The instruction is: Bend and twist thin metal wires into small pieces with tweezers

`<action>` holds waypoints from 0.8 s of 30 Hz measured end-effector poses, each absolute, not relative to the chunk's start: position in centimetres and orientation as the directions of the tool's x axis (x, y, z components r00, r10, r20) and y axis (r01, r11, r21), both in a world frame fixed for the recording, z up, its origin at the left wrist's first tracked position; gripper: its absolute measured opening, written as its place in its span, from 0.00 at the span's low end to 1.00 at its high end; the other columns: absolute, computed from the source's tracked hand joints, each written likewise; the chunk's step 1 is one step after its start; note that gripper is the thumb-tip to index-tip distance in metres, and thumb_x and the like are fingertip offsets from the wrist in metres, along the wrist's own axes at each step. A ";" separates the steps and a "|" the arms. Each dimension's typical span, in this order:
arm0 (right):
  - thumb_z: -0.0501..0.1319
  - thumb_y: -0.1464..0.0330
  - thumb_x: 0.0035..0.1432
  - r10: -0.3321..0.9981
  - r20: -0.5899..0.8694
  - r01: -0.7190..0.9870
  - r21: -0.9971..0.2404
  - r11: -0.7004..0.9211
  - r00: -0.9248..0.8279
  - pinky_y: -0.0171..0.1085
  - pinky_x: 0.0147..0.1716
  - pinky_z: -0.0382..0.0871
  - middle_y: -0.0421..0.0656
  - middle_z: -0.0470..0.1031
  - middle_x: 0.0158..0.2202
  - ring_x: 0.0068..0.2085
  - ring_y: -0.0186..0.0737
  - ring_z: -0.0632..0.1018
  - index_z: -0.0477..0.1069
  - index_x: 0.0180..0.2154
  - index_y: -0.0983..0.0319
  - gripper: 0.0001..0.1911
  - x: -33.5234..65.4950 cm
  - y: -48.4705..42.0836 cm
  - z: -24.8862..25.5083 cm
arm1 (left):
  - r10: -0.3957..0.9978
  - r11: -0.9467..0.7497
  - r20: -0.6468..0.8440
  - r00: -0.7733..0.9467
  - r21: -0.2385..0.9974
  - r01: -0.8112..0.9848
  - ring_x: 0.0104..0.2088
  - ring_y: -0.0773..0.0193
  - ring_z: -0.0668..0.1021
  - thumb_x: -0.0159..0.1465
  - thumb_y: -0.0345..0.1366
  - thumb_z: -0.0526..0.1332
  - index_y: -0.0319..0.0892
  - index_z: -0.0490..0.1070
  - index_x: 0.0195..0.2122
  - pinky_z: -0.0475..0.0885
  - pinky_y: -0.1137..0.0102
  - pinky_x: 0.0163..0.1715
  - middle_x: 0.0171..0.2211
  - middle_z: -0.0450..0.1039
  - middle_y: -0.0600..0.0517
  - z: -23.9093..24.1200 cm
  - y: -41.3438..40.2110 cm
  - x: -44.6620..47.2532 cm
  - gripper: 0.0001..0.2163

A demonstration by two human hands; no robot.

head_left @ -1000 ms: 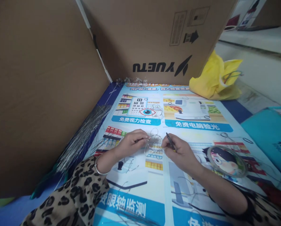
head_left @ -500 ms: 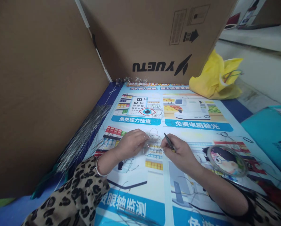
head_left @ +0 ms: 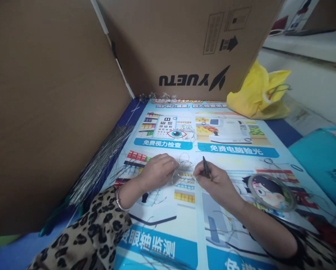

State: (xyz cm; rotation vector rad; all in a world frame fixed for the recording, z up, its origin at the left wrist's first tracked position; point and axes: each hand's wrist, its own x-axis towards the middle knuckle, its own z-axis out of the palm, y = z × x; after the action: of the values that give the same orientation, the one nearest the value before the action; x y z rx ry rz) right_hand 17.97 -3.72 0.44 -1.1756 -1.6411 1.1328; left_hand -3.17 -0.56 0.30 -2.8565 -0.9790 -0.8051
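My left hand (head_left: 159, 170) is closed in a pinch on a thin wire bent into loops (head_left: 185, 161). The loops stand out between my two hands, above the printed sheet. My right hand (head_left: 215, 182) is closed around a slim dark tool (head_left: 206, 168) whose pointed tip sticks up past the fingers. Most of that tool is hidden in the palm, so its exact kind is unclear. The thumb and forefinger of my right hand also pinch together at the right side of the wire.
A bundle of straight wires (head_left: 97, 165) lies at the left beside a cardboard wall (head_left: 52, 112). A round clear container (head_left: 291, 197) sits by my right forearm. Small wire pieces (head_left: 156, 96) lie at the back. A yellow bag (head_left: 252, 97) and a turquoise box (head_left: 317, 157) stand right.
The dark tool in my right hand has turned more upright, its tip moving to the right. My left hand and the wire have hardly moved.
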 end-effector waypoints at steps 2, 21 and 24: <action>0.55 0.73 0.49 0.967 0.092 0.218 -0.965 0.145 -0.239 0.31 0.28 0.60 0.36 0.64 0.25 0.27 0.31 0.66 0.64 0.27 0.60 0.03 17.9 -3.7 0.5 | 0.566 -0.801 0.481 0.669 0.131 0.584 0.34 0.64 0.70 0.60 0.28 0.52 0.39 0.67 0.38 0.66 0.68 0.33 0.32 0.72 0.49 0.2 -0.6 -3.2 0.07; 0.56 0.70 0.48 0.982 0.027 0.178 -0.982 0.060 -0.186 0.33 0.27 0.59 0.38 0.66 0.26 0.27 0.32 0.67 0.65 0.27 0.61 0.01 17.2 -4.1 1.1 | 0.626 -0.774 0.497 0.601 0.305 0.554 0.33 0.65 0.73 0.60 0.28 0.51 0.38 0.68 0.38 0.69 0.68 0.34 0.32 0.73 0.47 0.5 -0.9 -2.9 0.08; 0.56 0.70 0.47 0.983 0.034 0.176 -0.982 0.067 -0.183 0.33 0.27 0.59 0.38 0.66 0.26 0.27 0.32 0.67 0.65 0.27 0.61 0.01 17.2 -4.2 1.1 | 0.630 -0.771 0.498 0.596 0.304 0.560 0.32 0.65 0.73 0.60 0.28 0.52 0.38 0.68 0.37 0.69 0.68 0.33 0.31 0.73 0.47 0.5 -0.9 -2.8 0.08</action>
State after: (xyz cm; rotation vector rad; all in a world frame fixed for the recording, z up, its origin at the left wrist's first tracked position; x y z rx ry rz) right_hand 17.19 -4.16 1.08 -1.2127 -1.5026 1.2103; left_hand -2.83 -0.95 0.49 -2.9083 -1.0884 -0.9820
